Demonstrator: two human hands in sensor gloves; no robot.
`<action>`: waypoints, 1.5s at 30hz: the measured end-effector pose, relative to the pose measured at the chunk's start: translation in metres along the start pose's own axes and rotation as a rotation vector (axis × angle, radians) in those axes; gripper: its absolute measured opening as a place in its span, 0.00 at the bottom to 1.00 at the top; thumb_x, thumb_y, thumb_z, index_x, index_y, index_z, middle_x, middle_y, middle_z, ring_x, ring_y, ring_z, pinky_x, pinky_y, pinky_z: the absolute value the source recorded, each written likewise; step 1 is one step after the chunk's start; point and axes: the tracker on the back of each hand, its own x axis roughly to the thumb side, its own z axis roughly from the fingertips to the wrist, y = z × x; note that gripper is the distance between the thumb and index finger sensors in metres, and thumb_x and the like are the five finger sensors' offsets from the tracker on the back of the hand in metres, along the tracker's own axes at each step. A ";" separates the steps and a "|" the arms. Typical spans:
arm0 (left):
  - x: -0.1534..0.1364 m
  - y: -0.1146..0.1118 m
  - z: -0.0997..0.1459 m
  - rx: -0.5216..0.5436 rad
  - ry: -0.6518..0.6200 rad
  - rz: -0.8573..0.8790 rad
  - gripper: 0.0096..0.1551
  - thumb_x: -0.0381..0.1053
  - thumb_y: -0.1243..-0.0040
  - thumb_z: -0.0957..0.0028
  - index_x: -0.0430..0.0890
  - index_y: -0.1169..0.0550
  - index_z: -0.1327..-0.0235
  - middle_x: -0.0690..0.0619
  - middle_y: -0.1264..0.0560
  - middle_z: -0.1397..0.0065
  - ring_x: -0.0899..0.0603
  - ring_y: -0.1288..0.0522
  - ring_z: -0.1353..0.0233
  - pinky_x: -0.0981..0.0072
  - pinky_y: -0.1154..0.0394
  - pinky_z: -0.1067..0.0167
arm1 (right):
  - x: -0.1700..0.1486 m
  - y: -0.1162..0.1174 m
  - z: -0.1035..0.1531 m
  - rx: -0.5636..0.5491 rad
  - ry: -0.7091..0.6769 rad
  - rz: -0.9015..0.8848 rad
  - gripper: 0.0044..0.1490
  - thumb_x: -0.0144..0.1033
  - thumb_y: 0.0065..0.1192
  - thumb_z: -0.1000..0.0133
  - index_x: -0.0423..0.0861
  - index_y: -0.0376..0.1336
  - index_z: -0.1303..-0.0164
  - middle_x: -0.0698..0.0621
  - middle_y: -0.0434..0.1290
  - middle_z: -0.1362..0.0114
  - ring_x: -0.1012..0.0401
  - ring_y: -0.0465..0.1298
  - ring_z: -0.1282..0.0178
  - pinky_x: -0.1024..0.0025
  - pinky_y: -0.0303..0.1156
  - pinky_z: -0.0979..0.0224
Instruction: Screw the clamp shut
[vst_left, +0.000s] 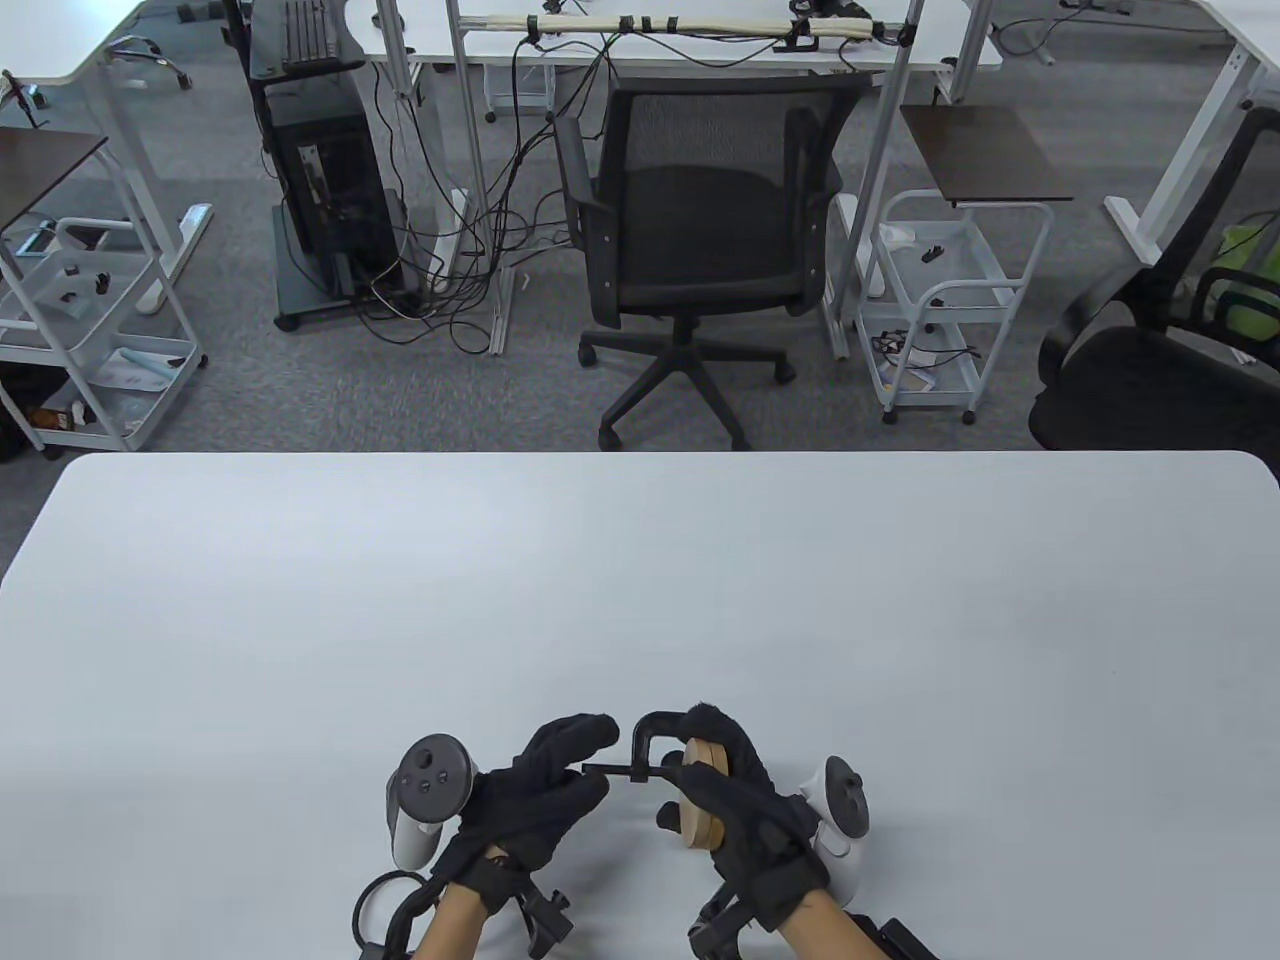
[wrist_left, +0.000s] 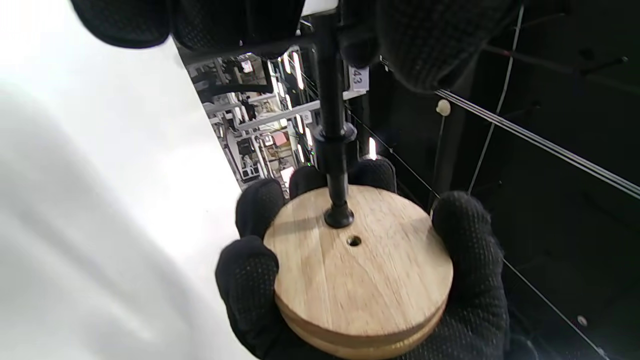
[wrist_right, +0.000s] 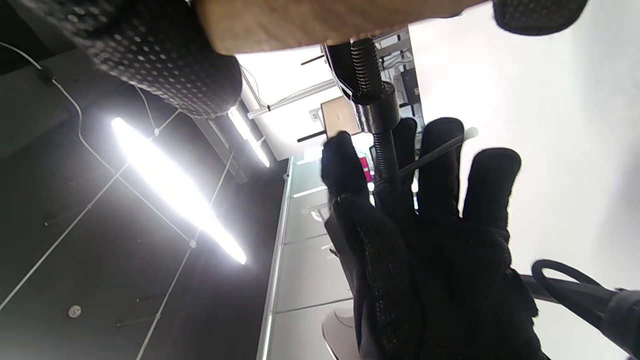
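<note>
A black C-clamp (vst_left: 647, 733) sits around a stack of round wooden discs (vst_left: 700, 805) low on the white table (vst_left: 640, 600). My right hand (vst_left: 735, 790) grips the discs and holds them on edge above the table. My left hand (vst_left: 585, 765) holds the thin handle bar (vst_left: 610, 770) at the end of the clamp's screw. In the left wrist view the screw (wrist_left: 332, 150) has its pad against the disc face (wrist_left: 360, 285), beside a small hole, with my right hand's fingers (wrist_left: 465, 240) around the rim. In the right wrist view the threaded screw (wrist_right: 369, 70) runs to my left hand (wrist_right: 425, 240).
Both hands are near the table's front edge, with bare white tabletop beyond them. A black office chair (vst_left: 690, 250) and white trolleys (vst_left: 940, 300) stand on the floor past the far edge.
</note>
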 end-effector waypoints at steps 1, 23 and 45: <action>-0.001 0.003 0.001 0.030 0.027 -0.014 0.43 0.60 0.36 0.44 0.49 0.38 0.18 0.34 0.43 0.17 0.24 0.42 0.23 0.31 0.34 0.36 | 0.000 -0.001 0.000 -0.003 -0.009 -0.005 0.49 0.57 0.72 0.43 0.51 0.50 0.20 0.48 0.45 0.16 0.34 0.51 0.24 0.32 0.62 0.37; -0.018 -0.005 0.000 -0.052 0.110 0.152 0.33 0.57 0.45 0.39 0.54 0.34 0.20 0.33 0.50 0.15 0.23 0.48 0.21 0.31 0.37 0.34 | -0.002 0.004 -0.001 0.051 -0.014 0.067 0.49 0.56 0.73 0.44 0.50 0.50 0.20 0.48 0.45 0.16 0.34 0.51 0.24 0.31 0.61 0.37; -0.006 0.003 0.004 0.076 0.058 -0.215 0.46 0.67 0.36 0.47 0.49 0.36 0.19 0.34 0.40 0.18 0.23 0.40 0.24 0.31 0.32 0.37 | -0.005 -0.002 -0.001 0.009 0.015 0.035 0.50 0.56 0.72 0.43 0.50 0.50 0.20 0.47 0.45 0.16 0.34 0.51 0.24 0.32 0.62 0.37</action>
